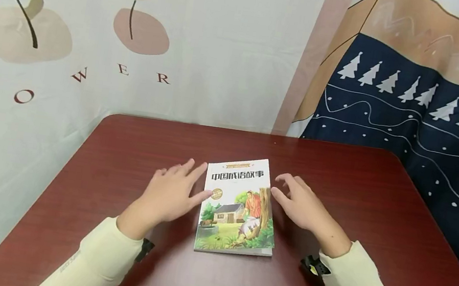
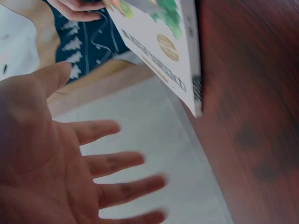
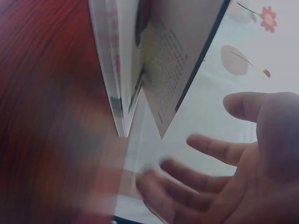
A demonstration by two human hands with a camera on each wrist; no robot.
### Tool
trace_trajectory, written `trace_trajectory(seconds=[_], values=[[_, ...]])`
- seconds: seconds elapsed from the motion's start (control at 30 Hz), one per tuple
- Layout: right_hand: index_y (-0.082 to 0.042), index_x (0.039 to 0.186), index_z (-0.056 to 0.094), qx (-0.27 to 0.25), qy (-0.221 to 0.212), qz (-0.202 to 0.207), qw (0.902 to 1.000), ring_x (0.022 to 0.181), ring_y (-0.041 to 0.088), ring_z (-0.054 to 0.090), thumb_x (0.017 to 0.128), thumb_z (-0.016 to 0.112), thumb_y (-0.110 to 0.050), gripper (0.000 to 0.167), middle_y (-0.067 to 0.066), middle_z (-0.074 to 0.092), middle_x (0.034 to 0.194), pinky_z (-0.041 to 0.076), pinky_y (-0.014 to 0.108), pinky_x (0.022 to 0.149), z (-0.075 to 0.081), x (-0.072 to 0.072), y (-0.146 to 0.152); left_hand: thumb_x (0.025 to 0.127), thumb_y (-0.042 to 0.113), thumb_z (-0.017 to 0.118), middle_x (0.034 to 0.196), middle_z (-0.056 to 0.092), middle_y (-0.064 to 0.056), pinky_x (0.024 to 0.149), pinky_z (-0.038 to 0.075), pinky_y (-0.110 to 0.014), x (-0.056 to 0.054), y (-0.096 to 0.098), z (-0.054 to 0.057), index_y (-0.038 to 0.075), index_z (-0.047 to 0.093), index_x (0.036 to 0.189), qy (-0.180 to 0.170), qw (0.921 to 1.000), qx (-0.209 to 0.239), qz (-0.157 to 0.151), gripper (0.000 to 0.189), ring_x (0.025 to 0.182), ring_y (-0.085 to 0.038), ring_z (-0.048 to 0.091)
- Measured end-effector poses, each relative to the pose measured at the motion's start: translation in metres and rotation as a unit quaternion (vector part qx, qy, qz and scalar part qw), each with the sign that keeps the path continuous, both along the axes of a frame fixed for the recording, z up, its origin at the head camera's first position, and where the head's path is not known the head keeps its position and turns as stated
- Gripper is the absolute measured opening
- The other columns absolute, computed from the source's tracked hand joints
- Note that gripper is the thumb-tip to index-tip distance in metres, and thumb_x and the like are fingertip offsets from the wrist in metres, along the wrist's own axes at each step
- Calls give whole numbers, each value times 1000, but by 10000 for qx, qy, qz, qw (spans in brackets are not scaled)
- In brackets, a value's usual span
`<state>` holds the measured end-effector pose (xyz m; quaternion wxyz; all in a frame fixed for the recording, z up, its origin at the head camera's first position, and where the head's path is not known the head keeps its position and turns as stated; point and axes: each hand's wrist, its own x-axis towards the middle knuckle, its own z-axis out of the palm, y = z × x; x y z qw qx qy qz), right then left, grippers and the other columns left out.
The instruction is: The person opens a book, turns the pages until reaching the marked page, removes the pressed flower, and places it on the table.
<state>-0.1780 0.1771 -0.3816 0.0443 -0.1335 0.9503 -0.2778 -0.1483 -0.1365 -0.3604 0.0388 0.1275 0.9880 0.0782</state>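
A picture-covered paperback book (image 1: pixel 237 208) with large Chinese characters lies on the table in the head view. Its cover stands a little raised along the right side; in the right wrist view the printed inside of the cover (image 3: pixel 173 70) shows above the pages. At the book's left side is my left hand (image 1: pixel 171 191), fingers spread, with the thumb overlapping the cover's edge in the head view. My right hand (image 1: pixel 302 203) hovers by the right edge, fingers loosely bent, holding nothing. The left wrist view shows the book's spine (image 2: pixel 194 56) beyond the left palm.
The dark red wooden table (image 1: pixel 145 140) has rounded far corners. Behind it hangs a pale cloth with flower prints (image 1: pixel 223 63), and at the right a navy cloth with white trees (image 1: pixel 395 108). Black straps (image 1: pixel 315 266) show at both wrists, beside the cream sleeves.
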Motion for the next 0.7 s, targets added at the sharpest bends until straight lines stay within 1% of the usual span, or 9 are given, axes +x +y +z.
trace_trajectory(seconds=[0.1,0.17,0.2,0.27,0.33,0.43,0.53,0.6,0.7], values=[[-10,115,61,-718,-495,95,9961,71,23,64,102,56,-28,23,13,65,90,55,37,62,-5,-2,0,94,70,46,160,38,-12,105,39,-67,5,7,-4,29,25,160,-244,9991,56,-351,80,135,-39,51],[-8,107,61,-1119,-873,114,9898,56,23,62,102,56,-25,17,15,65,80,54,33,52,-8,-3,1,94,70,47,158,41,-11,101,43,-65,9,12,-6,31,26,159,-456,9971,96,-606,79,131,-38,55],[-8,105,61,-1290,-1074,98,9858,52,24,62,103,56,-24,17,16,64,78,55,35,48,-10,-4,1,93,70,49,158,41,-11,100,44,-64,10,14,-7,31,26,159,-580,9957,121,-718,79,130,-38,55],[-5,102,61,-1505,-1368,92,9791,50,24,63,103,55,-23,19,18,65,78,55,37,46,-14,-3,4,92,70,51,157,42,-10,99,46,-63,14,21,-9,33,28,159,-790,9928,122,-898,80,130,-38,56],[-3,100,60,-1580,-1596,124,9744,49,25,64,104,54,-24,21,19,64,76,56,39,46,-17,-3,6,90,71,53,157,42,-9,98,46,-63,16,26,-11,32,31,158,-878,9908,54,-1032,81,130,-39,55],[-1,98,60,-1449,-1842,278,9718,45,23,61,105,50,-21,24,16,62,71,54,40,43,-21,-5,9,86,74,57,159,41,-6,99,46,-64,18,31,-13,32,34,156,-890,9901,-23,-1082,85,136,-45,49],[0,94,58,-1238,-2161,503,9672,39,18,56,106,45,-19,26,12,59,65,49,36,38,-26,-8,10,82,75,60,160,40,-5,99,45,-66,19,33,-14,32,36,155,-825,9908,-94,-1073,88,137,-53,43],[0,93,57,-1186,-2415,643,9610,36,15,53,107,43,-20,28,10,58,62,46,32,35,-29,-9,11,79,75,64,158,42,-6,96,47,-65,18,34,-14,30,39,154,-764,9913,-140,-1059,91,132,-54,49],[0,95,57,-1333,-2853,767,9460,35,13,52,107,42,-23,31,9,58,61,43,28,35,-34,-11,15,74,76,68,156,45,-8,89,51,-58,17,35,-16,28,41,153,-790,9904,-322,-1086,96,118,-46,63]])
